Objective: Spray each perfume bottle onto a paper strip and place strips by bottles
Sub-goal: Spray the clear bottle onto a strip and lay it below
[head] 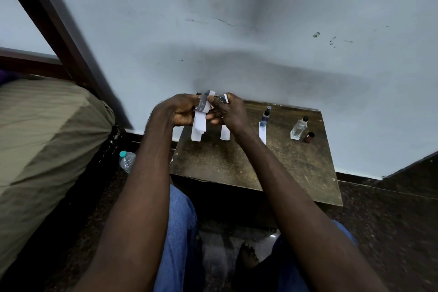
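Observation:
My left hand (181, 112) grips a few white paper strips (198, 127) that hang down over the table's far left corner. A blurred dark slim thing (205, 100) shows against their top ends. Close beside it, my right hand (228, 112) holds a dark perfume bottle (222, 101) with white lettering. Another strip (225, 133) shows below my right hand; I cannot tell whether it is held or lies flat. A slim blue spray bottle (266, 115) stands on the table with a strip (262, 134) lying in front of it.
A clear glass bottle (299, 128) with a dark cap and a small brown bottle (309, 137) stand at the far right of the small wooden table (237, 168). The table is against the wall. A plastic water bottle (127, 161) lies on the floor by a bed (47, 137).

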